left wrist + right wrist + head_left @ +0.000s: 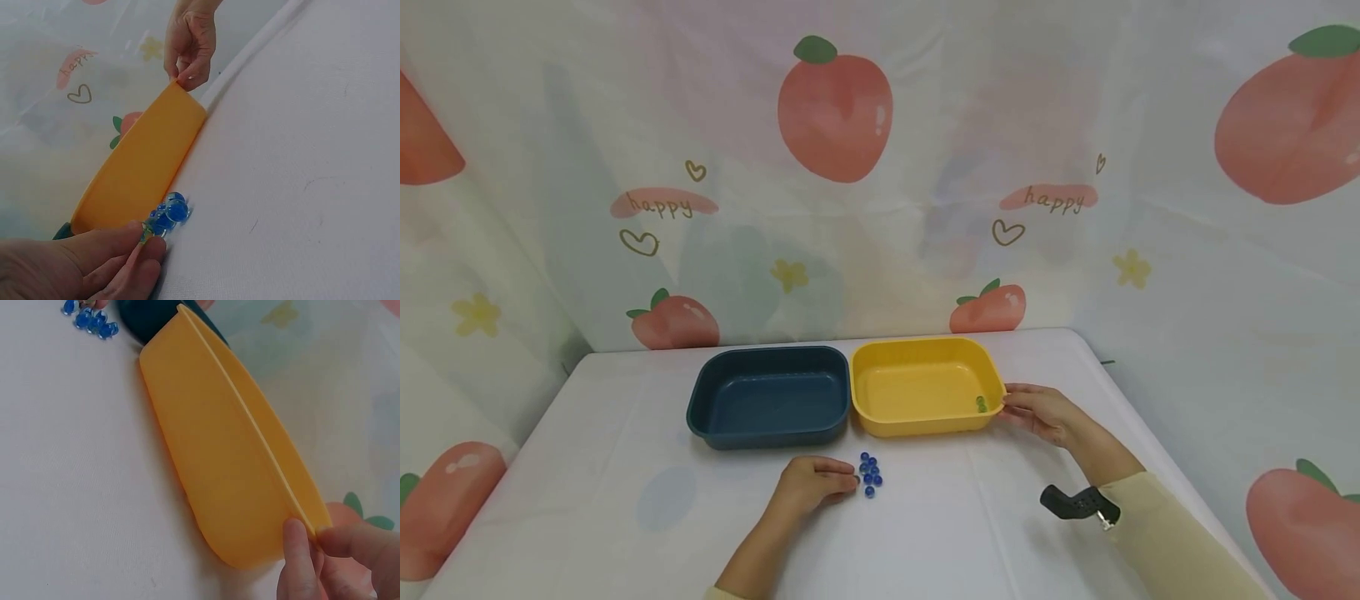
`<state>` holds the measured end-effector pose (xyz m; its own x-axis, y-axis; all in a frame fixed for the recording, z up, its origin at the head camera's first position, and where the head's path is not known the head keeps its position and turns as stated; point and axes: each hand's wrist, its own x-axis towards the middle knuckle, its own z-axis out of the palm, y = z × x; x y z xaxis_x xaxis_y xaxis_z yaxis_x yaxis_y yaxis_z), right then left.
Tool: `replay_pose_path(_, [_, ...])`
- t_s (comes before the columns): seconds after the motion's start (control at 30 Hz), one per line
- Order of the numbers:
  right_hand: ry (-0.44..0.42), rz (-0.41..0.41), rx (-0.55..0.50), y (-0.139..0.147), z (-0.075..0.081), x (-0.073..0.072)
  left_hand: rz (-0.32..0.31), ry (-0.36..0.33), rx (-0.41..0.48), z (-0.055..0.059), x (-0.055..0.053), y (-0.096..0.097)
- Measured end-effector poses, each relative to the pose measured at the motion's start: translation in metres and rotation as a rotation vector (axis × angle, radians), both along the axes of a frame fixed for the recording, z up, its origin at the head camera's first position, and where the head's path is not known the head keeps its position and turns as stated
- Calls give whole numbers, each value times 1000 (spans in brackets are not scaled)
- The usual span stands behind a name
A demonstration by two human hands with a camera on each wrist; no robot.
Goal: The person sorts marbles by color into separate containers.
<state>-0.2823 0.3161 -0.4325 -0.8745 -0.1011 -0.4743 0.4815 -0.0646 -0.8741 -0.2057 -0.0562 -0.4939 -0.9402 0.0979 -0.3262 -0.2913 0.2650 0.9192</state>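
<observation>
My left hand (808, 486) is low over the table, its thumb and fingers pinching a yellow-green glass marble (147, 232), partly hidden by the fingertips. Right beside those fingertips lies a cluster of several blue glass marbles (868, 473) on the white cloth. With thumb and fingers, my right hand (1041, 412) grips the rim at the right end of a yellow plastic tray (917, 427). A few green marbles (981, 404) sit in that tray's front right corner. The right wrist view shows the thumb and fingers on either side of the rim (275, 465).
A dark blue tray (767, 437) stands against the yellow one, on its left. Both are near the back of the table (587, 467), which has a white cloth. Behind them hangs a curtain (865, 250) printed with peaches. A black strap (1078, 502) circles the right wrist.
</observation>
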Motion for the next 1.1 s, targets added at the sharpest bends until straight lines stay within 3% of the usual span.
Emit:
replay_pose_path(0.27, [0, -13, 14, -2, 0, 0, 22, -19, 59, 2, -6, 1])
replay_pose_path(0.57, [-11, -22, 19, -3, 1, 0, 33, 13, 117, 14, -9, 3])
replay_pose_path(1.1, [-17, -35, 6, -2, -1, 2, 40, 37, 99, 36, -15, 9])
